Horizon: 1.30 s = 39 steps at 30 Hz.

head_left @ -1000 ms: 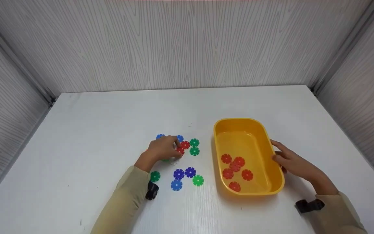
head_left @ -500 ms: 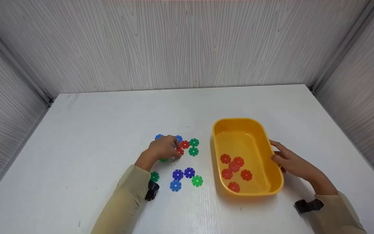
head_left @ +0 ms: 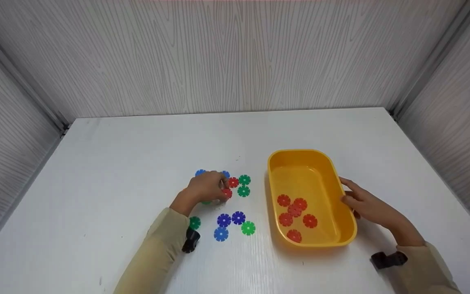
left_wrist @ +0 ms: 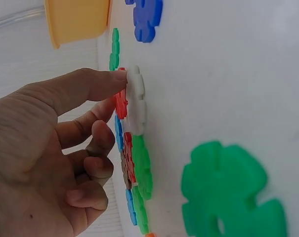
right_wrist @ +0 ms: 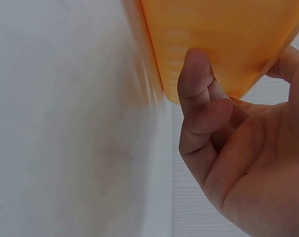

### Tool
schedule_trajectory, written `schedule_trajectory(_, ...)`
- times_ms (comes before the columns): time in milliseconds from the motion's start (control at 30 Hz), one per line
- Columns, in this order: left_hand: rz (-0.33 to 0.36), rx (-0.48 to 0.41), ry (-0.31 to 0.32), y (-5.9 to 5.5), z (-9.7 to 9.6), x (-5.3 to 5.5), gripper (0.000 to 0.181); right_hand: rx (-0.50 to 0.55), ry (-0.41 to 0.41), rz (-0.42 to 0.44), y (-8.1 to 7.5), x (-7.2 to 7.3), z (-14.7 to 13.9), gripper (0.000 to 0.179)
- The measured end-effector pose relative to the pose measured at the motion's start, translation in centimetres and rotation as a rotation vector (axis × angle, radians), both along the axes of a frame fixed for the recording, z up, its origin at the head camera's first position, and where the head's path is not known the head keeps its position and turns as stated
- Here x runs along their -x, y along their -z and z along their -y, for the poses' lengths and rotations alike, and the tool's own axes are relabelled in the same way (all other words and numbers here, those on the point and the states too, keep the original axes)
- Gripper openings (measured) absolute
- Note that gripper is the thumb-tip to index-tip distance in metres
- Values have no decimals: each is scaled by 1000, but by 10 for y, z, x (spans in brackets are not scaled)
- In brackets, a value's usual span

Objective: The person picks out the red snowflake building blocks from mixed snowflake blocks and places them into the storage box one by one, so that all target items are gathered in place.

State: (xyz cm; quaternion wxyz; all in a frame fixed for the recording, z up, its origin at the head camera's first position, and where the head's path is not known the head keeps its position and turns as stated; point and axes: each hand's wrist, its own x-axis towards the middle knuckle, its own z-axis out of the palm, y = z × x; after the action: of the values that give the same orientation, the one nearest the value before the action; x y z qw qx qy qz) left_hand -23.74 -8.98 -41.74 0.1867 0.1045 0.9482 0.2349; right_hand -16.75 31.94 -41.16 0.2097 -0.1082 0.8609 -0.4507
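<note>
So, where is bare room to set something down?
Free: tabletop left of the left sleeve, the strip between yellow tray and back wall, and the tray's far end. Crowded: notched plastic discs around the left hand, and the tray's near left part.

Yellow tray [head_left: 300, 175], red discs [head_left: 312, 222], green discs [head_left: 245, 228], white table [head_left: 137, 147], grey woodgrain wall [head_left: 227, 61]

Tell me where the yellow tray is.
In the head view, the yellow tray is right of centre, between the bright green disc and the right hand touching its right side.
</note>
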Motion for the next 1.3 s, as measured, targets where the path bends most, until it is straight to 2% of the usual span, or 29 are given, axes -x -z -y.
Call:
schedule_trajectory(100, -45, 6, 30, 0, -1, -1, 33, 14, -19, -10, 0, 0, -1, 60)
schedule_trajectory(300, -22, -27, 30, 2, -3, -4, 45, -3, -33, -16, 2, 0, -2, 62)
schedule_trajectory(433, -38, -13, 44, 1, -3, -5, 48, -12, -37, -21, 3, 1, -3, 63)
schedule_trajectory(600, -57, -1, 41, 0, -2, -6, 40, -7, -30, -14, 2, 1, -3, 63)
schedule_trajectory(767, -77, -28, 27, 2, -1, -5, 29, -26, 3, 1, 0, 1, -1, 63)
schedule_trajectory(1067, -51, -159, -17, 2, 1, -4, 37, -11, 10, -16, 0, 0, 1, 60)
schedule_trajectory(1300, -18, -296, -46, -5, 0, -4, 36, -30, 16, -12, -1, 0, 1, 61)
